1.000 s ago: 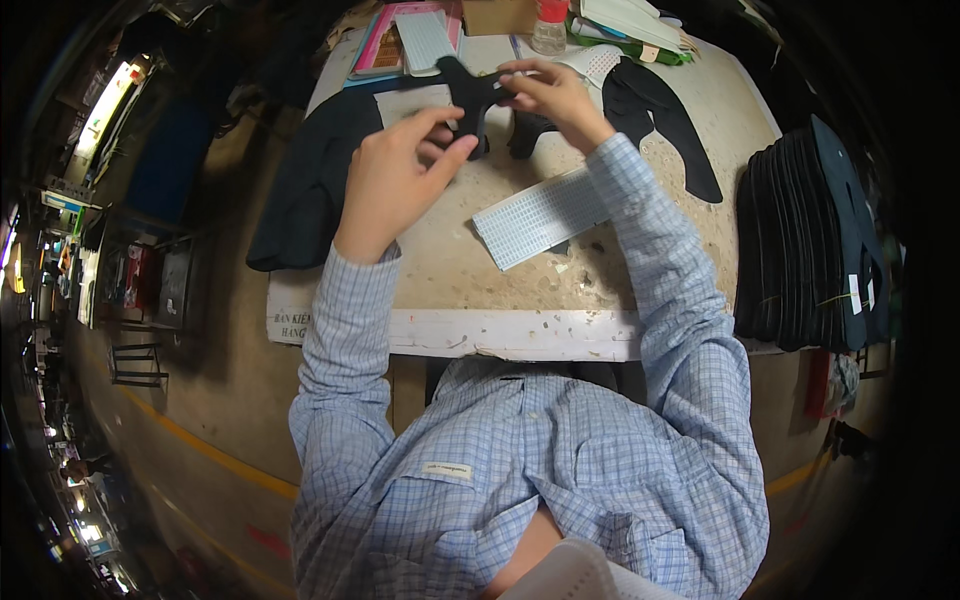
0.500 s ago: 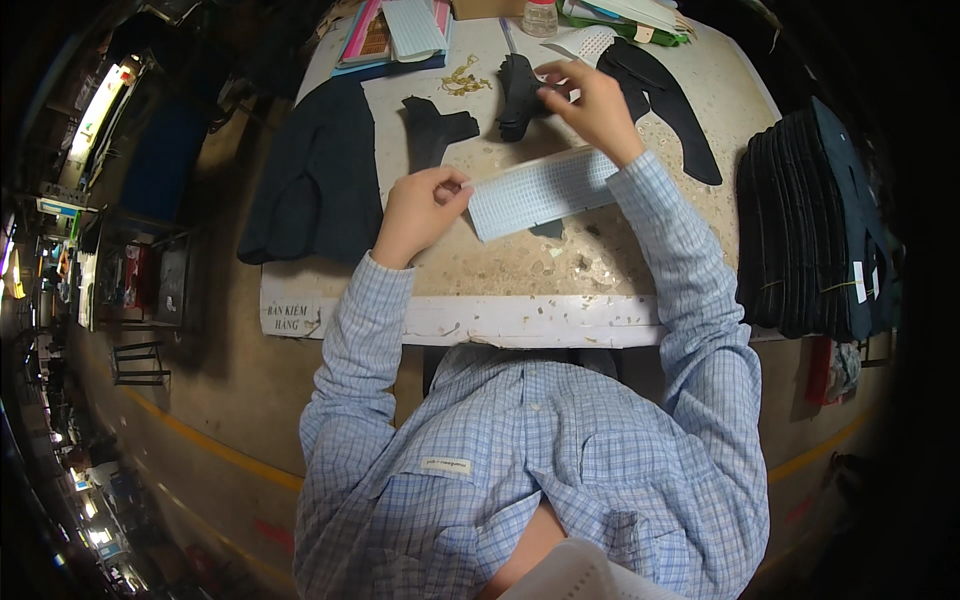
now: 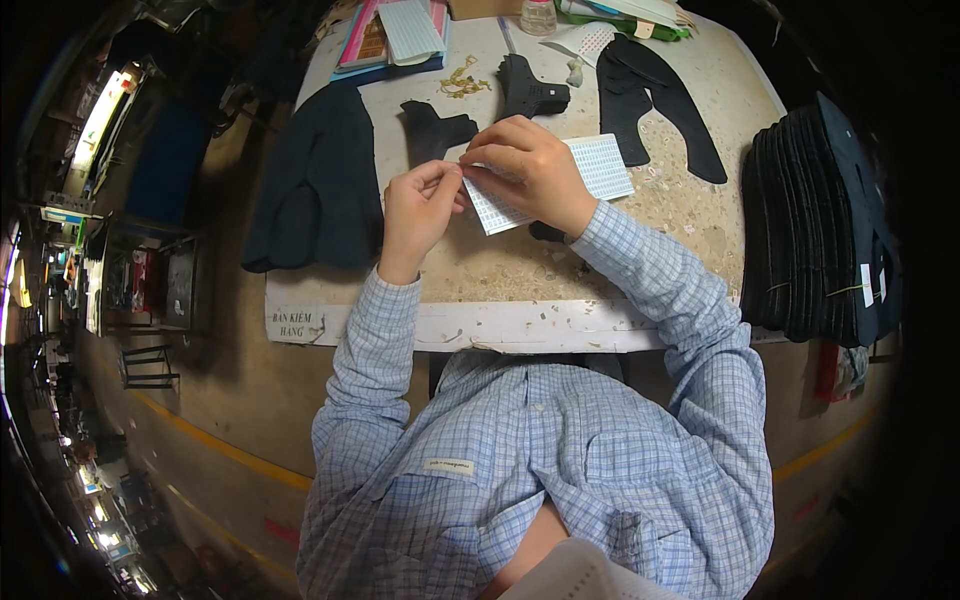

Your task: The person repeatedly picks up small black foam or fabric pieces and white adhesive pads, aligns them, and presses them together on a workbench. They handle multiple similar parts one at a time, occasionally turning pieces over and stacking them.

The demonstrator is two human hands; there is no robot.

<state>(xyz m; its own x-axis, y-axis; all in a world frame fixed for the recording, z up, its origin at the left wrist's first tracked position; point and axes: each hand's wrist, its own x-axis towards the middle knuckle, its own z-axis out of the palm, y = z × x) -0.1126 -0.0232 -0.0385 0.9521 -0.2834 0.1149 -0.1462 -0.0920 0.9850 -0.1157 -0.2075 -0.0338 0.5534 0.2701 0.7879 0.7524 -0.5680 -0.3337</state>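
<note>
A pale sheet printed with rows of small marks (image 3: 600, 168), like a label sheet, is held above the table between my hands. My left hand (image 3: 422, 205) is closed in a pinch at the sheet's left corner. My right hand (image 3: 535, 172) reaches across the sheet, thumb and fingers pinched together beside the left fingertips; anything between them is too small to make out. Just beyond the hands lie two stacks of small dark Y-shaped fabric pieces, a left one (image 3: 437, 130) and a right one (image 3: 533, 90). The right stack bears a small pale mark.
Dark fabric panels (image 3: 310, 195) lie at the left table edge, and curved dark pieces (image 3: 650, 85) lie far right. A tall tied stack of dark panels (image 3: 810, 225) stands at the right edge. Papers (image 3: 410, 30), yellowish bits (image 3: 463, 80) and a jar (image 3: 538, 17) sit at the back.
My right hand has come from the right Y-shaped stack back toward me and left, to the sheet's left end. My left hand keeps its pinch there.
</note>
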